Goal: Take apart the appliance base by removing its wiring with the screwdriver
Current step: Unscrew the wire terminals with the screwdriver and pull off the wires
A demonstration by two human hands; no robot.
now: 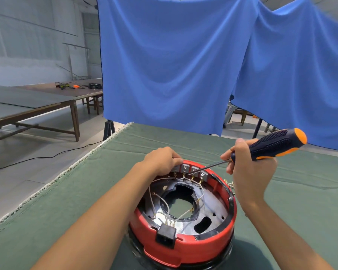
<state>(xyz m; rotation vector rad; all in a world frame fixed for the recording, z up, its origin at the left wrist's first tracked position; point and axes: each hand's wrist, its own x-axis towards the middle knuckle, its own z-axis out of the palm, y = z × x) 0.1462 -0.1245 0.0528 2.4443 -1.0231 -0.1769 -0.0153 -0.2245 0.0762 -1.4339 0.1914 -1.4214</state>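
Wiring (185, 179) at the appliance base's (203, 244) far rim is being unscrewed: left hand (162, 159) grips that rim, right hand (250, 168) clasps the screwdriver (269, 148), which next needs turning.

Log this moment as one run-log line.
left hand: holds appliance base far rim | right hand: grips screwdriver | tip: at terminal row | wiring: attached

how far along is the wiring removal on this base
Early to midway, by the look of it. Done: a few loose terminals lie on the cloth beside the red base. In hand: the right hand aims the screwdriver at the far-rim connectors while the left hand steadies the rim. Left: white wires still cross the inside.
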